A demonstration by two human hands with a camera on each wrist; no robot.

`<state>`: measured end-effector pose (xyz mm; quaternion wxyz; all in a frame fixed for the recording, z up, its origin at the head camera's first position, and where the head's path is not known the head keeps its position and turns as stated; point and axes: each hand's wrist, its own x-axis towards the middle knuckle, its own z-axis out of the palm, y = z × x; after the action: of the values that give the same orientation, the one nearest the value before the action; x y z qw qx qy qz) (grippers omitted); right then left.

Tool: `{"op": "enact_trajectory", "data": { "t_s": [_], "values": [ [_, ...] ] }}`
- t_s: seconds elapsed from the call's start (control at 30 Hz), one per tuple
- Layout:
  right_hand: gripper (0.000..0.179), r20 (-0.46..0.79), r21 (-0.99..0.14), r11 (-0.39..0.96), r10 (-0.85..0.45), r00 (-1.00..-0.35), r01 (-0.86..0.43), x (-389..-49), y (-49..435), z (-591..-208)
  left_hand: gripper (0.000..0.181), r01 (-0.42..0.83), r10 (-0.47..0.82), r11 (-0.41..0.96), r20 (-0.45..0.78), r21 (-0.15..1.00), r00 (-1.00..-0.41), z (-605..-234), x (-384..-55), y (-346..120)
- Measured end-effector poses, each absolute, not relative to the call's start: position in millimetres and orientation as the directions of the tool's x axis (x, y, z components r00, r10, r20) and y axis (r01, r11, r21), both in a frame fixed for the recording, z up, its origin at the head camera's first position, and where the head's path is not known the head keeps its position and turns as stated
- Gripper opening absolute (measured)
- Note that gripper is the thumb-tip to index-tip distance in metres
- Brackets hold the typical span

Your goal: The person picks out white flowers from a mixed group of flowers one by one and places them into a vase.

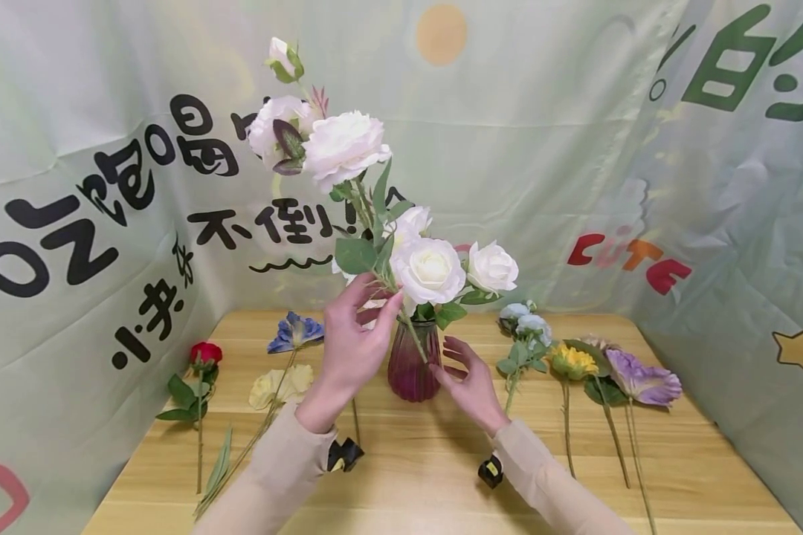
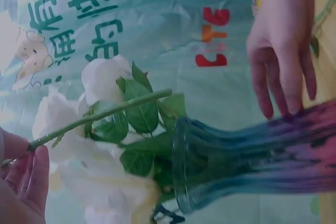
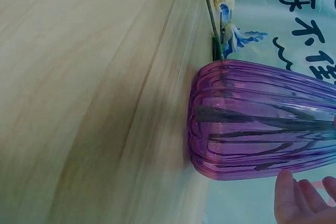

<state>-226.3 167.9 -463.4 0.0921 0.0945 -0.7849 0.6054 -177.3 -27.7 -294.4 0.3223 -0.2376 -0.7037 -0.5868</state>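
In the head view my left hand (image 1: 358,334) pinches the stem of a tall spray of white peonies (image 1: 346,145), which leans up to the left. The cut end of that stem (image 2: 105,115) is free, outside the glass, close beside the vase's rim in the left wrist view. A ribbed glass vase (image 1: 411,375), purple below and bluish at the neck, stands upright on the table. White roses (image 1: 430,269) with green leaves rise from it, their dark stems showing through the glass. My right hand (image 1: 468,386) has its fingertips at the vase's right side, fingers loosely extended.
Left on the wooden table (image 1: 401,475) lie a red rose (image 1: 205,353), a blue flower (image 1: 296,332) and a pale yellow flower (image 1: 281,385). To the right are light blue flowers (image 1: 532,328), a yellow flower (image 1: 572,362) and a purple flower (image 1: 642,377). Printed cloth hangs behind.
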Motion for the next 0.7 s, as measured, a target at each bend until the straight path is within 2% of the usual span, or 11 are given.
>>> {"op": "enact_trajectory", "data": {
  "t_s": [0.17,0.37,0.57,0.7],
  "values": [
    [0.059,0.267,-0.921,0.283,-0.040,-0.963,-0.267,-225,167,-461,0.022,0.736,-0.094,0.219,0.764,0.641,-0.638,-289,-186,-19],
    [0.059,0.246,-0.932,0.263,-0.049,-0.968,-0.250,-214,163,-445,0.023,0.750,-0.146,0.286,0.801,0.597,-0.581,-290,-196,-18],
    [0.059,0.248,-0.932,0.261,-0.047,-0.968,-0.252,-216,164,-449,0.026,0.785,-0.125,0.346,0.854,0.514,-0.505,-294,-206,-18],
    [0.058,0.257,-0.932,0.250,-0.052,-0.965,-0.262,-222,166,-460,0.023,0.801,-0.103,0.351,0.870,0.485,-0.482,-296,-211,-18]
  ]
}}
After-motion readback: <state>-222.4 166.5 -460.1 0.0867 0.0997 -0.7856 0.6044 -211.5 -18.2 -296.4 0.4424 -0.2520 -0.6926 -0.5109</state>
